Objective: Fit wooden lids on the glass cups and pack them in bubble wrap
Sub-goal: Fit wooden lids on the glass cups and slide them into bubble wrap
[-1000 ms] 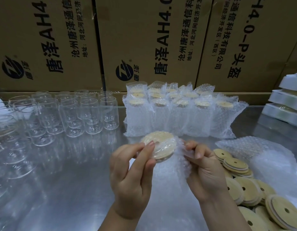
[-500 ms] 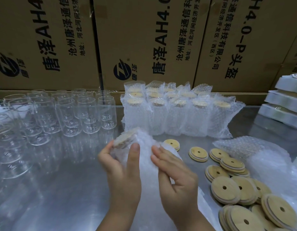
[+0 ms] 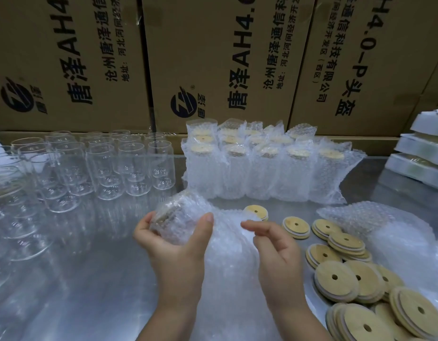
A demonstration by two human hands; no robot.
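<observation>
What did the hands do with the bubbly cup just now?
The wrapped cup tipped to the left, its lid end turning away from the camera. The left hand kept holding it; the right hand let go of the bubble wrap and is open beside it. The bare glass cups, packed row and loose wooden lids stayed put.

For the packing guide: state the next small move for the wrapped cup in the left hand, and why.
Probably stand the wrapped cup beside the packed row at the back. The left hand grips it, lid already showing inside the bubble wrap; the right hand is open, holding nothing; packed cups there stand upright.
</observation>
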